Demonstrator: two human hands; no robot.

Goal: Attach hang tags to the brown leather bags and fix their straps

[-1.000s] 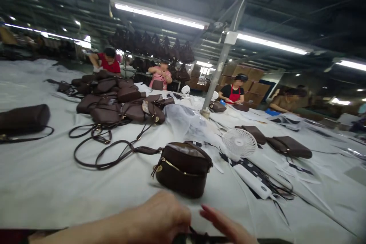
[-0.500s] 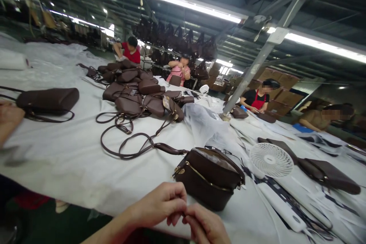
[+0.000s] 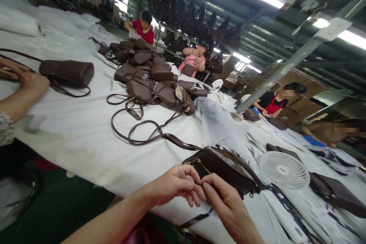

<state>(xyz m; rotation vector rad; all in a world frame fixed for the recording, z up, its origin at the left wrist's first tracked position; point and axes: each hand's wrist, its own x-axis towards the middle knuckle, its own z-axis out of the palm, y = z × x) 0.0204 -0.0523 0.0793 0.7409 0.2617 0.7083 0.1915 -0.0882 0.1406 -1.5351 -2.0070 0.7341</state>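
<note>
- Closely, at the bottom of the view, the left hand (image 3: pixel 180 186) and right hand (image 3: pixel 227 198) meet at the fingertips, fingers curled and pinched together; whether either grips something small there I cannot tell.
- Just below the right hand, a dark strip (image 3: pixel 197 219) lies near the table edge.
- Right behind the hands sits a dark brown bag (image 3: pixel 228 175) with a gold-coloured zip, partly hidden by them; it rests on the white-covered table (image 3: pixel 85 133), its strap (image 3: pixel 184 144) looping off to the left.
- Beside that bag, on the right, stands a white fan (image 3: pixel 283 169) — a brown flat bag (image 3: pixel 339 194) lies past it.
- Over at the left edge, a co-worker's hand (image 3: pixel 36 83) is near another brown bag (image 3: pixel 67 72).
- Farther in, a pile of brown bags (image 3: pixel 148 68) lies heaped, with crumpled translucent plastic (image 3: pixel 217 122) just beside it.
- Beyond the pile are a person in red (image 3: pixel 146 32) and one in pink (image 3: pixel 190 63); right of the slanting post (image 3: pixel 274 80), another wears a red apron (image 3: pixel 273 105).
- Farthest back — dark bags hang in rows (image 3: pixel 197 23).
</note>
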